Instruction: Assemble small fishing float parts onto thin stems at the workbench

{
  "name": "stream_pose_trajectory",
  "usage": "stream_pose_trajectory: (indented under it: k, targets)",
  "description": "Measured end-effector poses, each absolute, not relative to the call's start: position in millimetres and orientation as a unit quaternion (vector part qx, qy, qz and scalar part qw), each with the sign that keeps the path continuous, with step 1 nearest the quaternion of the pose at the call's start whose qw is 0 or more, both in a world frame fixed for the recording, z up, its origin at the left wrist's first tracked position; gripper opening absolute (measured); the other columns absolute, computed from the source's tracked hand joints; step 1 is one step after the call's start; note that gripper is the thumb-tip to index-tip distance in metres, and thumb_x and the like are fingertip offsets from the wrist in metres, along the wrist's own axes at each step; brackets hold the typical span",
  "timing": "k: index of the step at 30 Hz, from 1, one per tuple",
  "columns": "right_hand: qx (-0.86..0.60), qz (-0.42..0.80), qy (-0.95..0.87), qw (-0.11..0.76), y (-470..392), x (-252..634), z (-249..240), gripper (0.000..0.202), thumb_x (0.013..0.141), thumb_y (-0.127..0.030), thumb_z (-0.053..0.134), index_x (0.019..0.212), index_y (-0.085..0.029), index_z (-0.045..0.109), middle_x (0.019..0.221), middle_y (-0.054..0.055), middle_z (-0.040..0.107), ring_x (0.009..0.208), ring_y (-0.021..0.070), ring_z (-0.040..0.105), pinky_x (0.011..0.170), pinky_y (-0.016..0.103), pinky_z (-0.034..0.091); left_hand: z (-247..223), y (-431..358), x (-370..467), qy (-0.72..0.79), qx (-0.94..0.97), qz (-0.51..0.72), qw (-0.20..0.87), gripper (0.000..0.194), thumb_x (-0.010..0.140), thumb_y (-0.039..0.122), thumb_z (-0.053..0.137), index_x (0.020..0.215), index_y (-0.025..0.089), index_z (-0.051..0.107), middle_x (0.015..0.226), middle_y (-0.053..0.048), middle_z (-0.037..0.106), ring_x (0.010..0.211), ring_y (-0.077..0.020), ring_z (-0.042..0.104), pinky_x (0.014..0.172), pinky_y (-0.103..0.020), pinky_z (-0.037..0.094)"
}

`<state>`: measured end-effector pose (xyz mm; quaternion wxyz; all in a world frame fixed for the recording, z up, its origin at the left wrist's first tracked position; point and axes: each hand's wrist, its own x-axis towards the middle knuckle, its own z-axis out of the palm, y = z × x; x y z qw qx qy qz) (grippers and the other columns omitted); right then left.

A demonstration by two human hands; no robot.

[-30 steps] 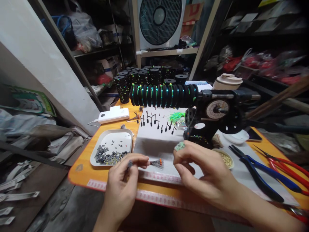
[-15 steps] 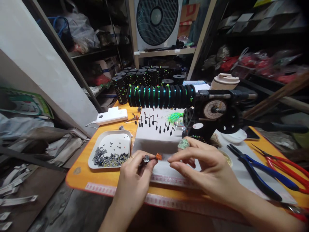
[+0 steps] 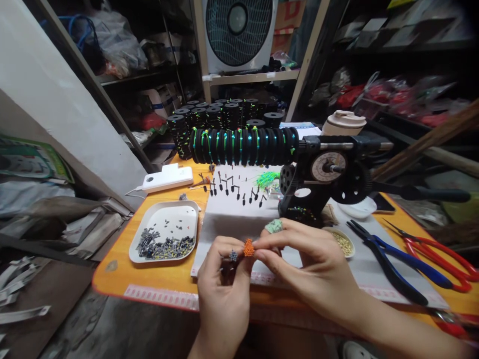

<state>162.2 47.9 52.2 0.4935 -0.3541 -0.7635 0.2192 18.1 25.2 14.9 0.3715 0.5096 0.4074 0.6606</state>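
Observation:
My left hand (image 3: 224, 286) is closed in a pinch around a small bundle of orange, bead-like ends (image 3: 248, 248). Tucked between its fingers is a second, grey-blue bundle (image 3: 233, 256). Thumb and forefinger of my right hand (image 3: 314, 267) are pinched together against the right side of the orange bundle. A pale green clump of similar ends (image 3: 274, 226) sits behind that forefinger, apparently held by the other fingers, which are largely hidden. What the bundles consist of below the ends is hidden inside the hands.
A white tray (image 3: 134, 254) of small grey and yellowish pieces stands left. Behind my hands are a black winding device (image 3: 310, 184) with a thread-wrapped roller (image 3: 243, 147) and several small black pieces. Blue-handled pliers (image 3: 392, 269), red-handled pliers (image 3: 441, 254) and a bowl (image 3: 350, 252) lie right.
My right hand has moved left, and its fingertips now meet the orange bundle, where a gap was before. My left hand has shifted slightly right. The view has shifted a little.

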Motion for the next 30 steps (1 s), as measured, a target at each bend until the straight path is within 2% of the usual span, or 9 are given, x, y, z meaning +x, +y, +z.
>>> stream_pose_trajectory:
  k: [7,10,13,16,18,20,23,27,30]
  targets:
    - [-0.348,0.231,-0.762,0.495,47.5,162.1,53.0,0.005,0.088,-0.015,0.068,0.088,-0.018,0.073,0.071,0.002,0.066,0.062,0.0124,0.058,0.054,0.024,0.045,13.8,21.6,9.8,0.441,0.616,0.627,0.179,0.03,0.083,-0.004,0.062,0.086,0.025,0.065,0.086,-0.001,0.067,0.077,-0.0156,0.065,0.066,-0.024,0.049]
    - [-0.344,0.237,-0.767,0.487,46.9,162.0,52.5,0.006,0.087,-0.014,0.067,0.086,-0.018,0.07,0.072,0.001,0.063,0.061,0.0118,0.055,0.054,0.024,0.044,13.2,19.5,7.6,0.434,0.641,0.615,0.149,0.033,0.081,-0.006,0.061,0.089,0.025,0.067,0.088,-0.002,0.069,0.076,-0.0167,0.067,0.063,-0.024,0.049]
    - [-0.345,0.236,-0.769,0.483,46.4,162.3,50.7,0.008,0.085,-0.012,0.066,0.081,-0.019,0.065,0.071,0.0,0.059,0.06,0.0115,0.053,0.054,0.024,0.043,10.9,18.3,10.6,0.435,0.605,0.63,0.22,0.027,0.085,0.001,0.063,0.092,0.026,0.067,0.09,-0.002,0.068,0.082,-0.0166,0.067,0.071,-0.024,0.051]
    - [-0.351,0.24,-0.77,0.476,46.5,164.0,48.9,0.009,0.085,-0.011,0.065,0.081,-0.019,0.063,0.073,-0.001,0.058,0.062,0.0115,0.052,0.057,0.025,0.043,11.3,16.8,15.5,0.45,0.493,0.618,0.415,0.009,0.089,0.019,0.069,0.095,0.025,0.067,0.089,-0.001,0.068,0.083,-0.0149,0.065,0.075,-0.023,0.052]
    - [-0.35,0.241,-0.771,0.475,46.8,165.5,48.5,0.01,0.085,-0.01,0.066,0.081,-0.019,0.064,0.073,-0.001,0.057,0.062,0.0112,0.052,0.059,0.026,0.044,13.6,16.1,16.6,0.426,0.413,0.599,0.538,0.011,0.088,0.03,0.072,0.091,0.021,0.067,0.083,-0.001,0.066,0.068,-0.0103,0.06,0.063,-0.018,0.049]
    - [-0.344,0.248,-0.773,0.472,47.2,166.7,49.0,0.011,0.084,-0.01,0.067,0.081,-0.019,0.064,0.071,-0.002,0.058,0.062,0.0111,0.052,0.059,0.026,0.043,16.2,15.8,15.4,0.388,0.365,0.6,0.597,0.02,0.087,0.035,0.073,0.083,0.018,0.065,0.075,0.001,0.062,0.052,-0.0044,0.047,0.049,-0.014,0.038]
    - [-0.326,0.267,-0.771,0.478,46.5,167.5,50.7,0.01,0.087,-0.011,0.067,0.086,-0.02,0.068,0.073,0.0,0.063,0.066,0.0125,0.056,0.06,0.026,0.044,18.4,16.2,11.4,0.388,0.35,0.602,0.604,0.025,0.086,0.037,0.074,0.076,0.016,0.065,0.066,0.003,0.058,0.047,-0.0027,0.036,0.043,-0.014,0.028]
    - [-0.31,0.249,-0.759,0.516,43.0,167.4,52.5,0.018,0.088,-0.009,0.069,0.097,-0.024,0.073,0.079,0.001,0.067,0.072,0.0137,0.059,0.063,0.026,0.047,18.0,17.0,8.5,0.438,0.382,0.589,0.561,0.025,0.083,0.038,0.077,0.075,0.016,0.066,0.069,0.0,0.063,0.063,-0.01,0.055,0.059,-0.018,0.043]
    - [-0.32,0.217,-0.773,0.504,41.5,165.9,53.1,0.017,0.087,-0.01,0.07,0.098,-0.023,0.075,0.073,0.0,0.062,0.066,0.0123,0.054,0.056,0.024,0.043,17.0,17.8,9.6,0.451,0.422,0.593,0.517,0.022,0.085,0.035,0.075,0.077,0.018,0.065,0.072,0.0,0.062,0.07,-0.0132,0.058,0.067,-0.021,0.047]
